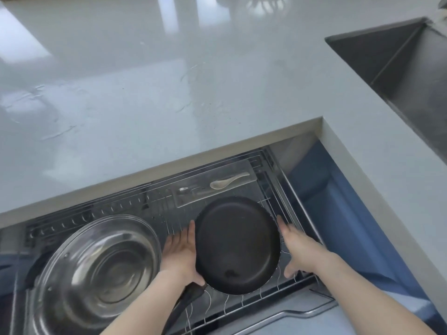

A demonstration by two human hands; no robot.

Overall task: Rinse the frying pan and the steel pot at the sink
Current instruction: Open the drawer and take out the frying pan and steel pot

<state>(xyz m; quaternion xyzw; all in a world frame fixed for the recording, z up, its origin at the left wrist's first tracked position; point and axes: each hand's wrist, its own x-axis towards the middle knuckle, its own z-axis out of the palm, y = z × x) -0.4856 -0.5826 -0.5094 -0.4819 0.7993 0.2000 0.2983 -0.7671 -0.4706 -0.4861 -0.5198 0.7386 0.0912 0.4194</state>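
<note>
A black frying pan lies in the wire rack of a pulled-out drawer under the counter, its dark handle pointing down-left toward me. My left hand lies flat against the pan's left rim, fingers straight. My right hand is at the pan's right rim, fingers extended along it. The steel pot sits in the same drawer to the left of the pan, empty and shiny. The sink is at the upper right, its basin empty.
A pale grey counter with water streaks spans the top of the view. A clear tray at the drawer's back holds a white spoon and a metal one. A blue cabinet front stands to the right.
</note>
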